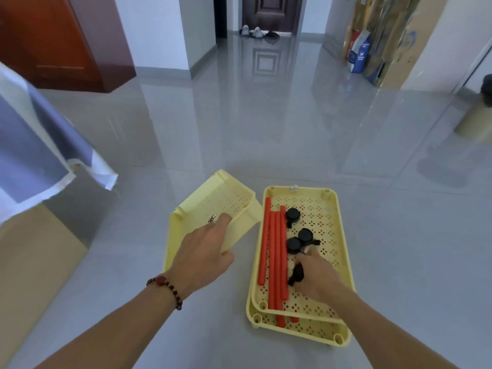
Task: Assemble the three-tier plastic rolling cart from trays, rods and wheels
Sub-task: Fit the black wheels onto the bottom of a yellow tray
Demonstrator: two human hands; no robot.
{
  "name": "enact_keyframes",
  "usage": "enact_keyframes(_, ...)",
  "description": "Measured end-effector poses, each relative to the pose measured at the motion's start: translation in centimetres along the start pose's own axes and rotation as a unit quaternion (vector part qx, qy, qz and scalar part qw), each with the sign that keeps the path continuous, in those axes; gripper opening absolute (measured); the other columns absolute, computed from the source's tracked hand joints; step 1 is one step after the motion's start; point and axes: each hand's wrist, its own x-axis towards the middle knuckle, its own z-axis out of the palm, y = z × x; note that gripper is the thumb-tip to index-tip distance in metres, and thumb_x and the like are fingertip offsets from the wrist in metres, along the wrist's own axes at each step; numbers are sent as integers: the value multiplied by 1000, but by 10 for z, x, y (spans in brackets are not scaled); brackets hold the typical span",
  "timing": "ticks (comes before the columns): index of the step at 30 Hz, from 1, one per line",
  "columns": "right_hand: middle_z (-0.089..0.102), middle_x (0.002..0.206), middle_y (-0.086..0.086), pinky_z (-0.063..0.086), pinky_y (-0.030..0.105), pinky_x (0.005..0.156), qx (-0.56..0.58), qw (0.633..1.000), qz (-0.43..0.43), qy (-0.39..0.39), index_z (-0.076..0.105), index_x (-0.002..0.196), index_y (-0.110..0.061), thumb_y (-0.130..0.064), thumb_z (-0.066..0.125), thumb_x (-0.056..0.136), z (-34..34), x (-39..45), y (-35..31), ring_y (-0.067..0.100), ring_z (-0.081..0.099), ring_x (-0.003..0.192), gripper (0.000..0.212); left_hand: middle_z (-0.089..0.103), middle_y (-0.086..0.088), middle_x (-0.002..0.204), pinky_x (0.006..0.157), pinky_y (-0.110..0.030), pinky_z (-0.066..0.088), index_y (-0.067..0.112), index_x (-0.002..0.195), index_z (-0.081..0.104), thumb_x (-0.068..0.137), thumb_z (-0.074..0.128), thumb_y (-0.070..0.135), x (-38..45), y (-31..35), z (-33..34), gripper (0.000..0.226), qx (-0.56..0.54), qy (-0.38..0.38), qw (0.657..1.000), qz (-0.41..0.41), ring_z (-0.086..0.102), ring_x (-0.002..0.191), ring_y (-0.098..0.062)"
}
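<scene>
We are barely started: our left hand [205,249] tilts one tray [213,209] up, our right hand [316,275] pinches a wheel [296,274] beside the loose rods [274,257] in the stacked trays [343,251]

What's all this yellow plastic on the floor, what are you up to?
A person is starting to assemble a cart. The left hand grips the rim of a tilted yellow tray. The right hand picks a black wheel from the stacked trays, where red rods and more wheels lie loose.
</scene>
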Motion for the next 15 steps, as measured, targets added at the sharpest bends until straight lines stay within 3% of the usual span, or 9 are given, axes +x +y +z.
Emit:
enact_keyframes(3, 60, 79, -1, 47, 26, 55, 237, 968, -25, 77, 52, 88, -19, -28, 71, 85, -50, 3, -23, 15, 57, 61, 21, 48, 4, 70, 46, -26, 36, 26, 116, 33, 81, 59, 13, 11, 4, -19, 46, -61, 42, 997, -36, 45, 55, -11)
enact_keyframes(6, 64, 69, 7, 53, 30, 48, 442, 884, -109, 109, 57, 100, -17, -24, 70, 89, -116, -8, -63, 18, 61, 50, 19, 55, -4, 75, 42, -27, 38, 46, 138, 24, 76, 61, 8, 22, 6, -42, 82, -170, 59, 982, -54, 49, 52, -19)
enact_keyframes(9, 62, 69, 10, 48, 26, 46, 488, 850, -156, 117, 59, 105, -15, -22, 63, 94, -149, -22, -99, 14, 58, 46, 13, 62, -3, 92, 48, -35, 51, 60, 135, 24, 72, 63, 1, 30, 11, -63, 95, -221, 75, 972, -21, 58, 64, -25)
enact_keyframes(11, 59, 71, 4, 44, 24, 47, 524, 827, -171, 115, 59, 104, -16, -23, 60, 96, -154, -28, -115, 13, 54, 47, 11, 60, 11, 104, 58, -31, 54, 61, 133, 27, 70, 63, -4, 28, 17, -73, 97, -261, 99, 960, 4, 59, 81, -17)
enact_keyframes(15, 56, 85, 6, 40, 22, 47, 566, 800, -174, 101, 56, 107, -16, -25, 45, 103, -153, -34, -129, 12, 52, 51, 15, 58, 26, 103, 65, -23, 54, 57, 134, 33, 69, 64, -8, 21, 27, -77, 97, -301, 103, 948, 33, 58, 91, -6)
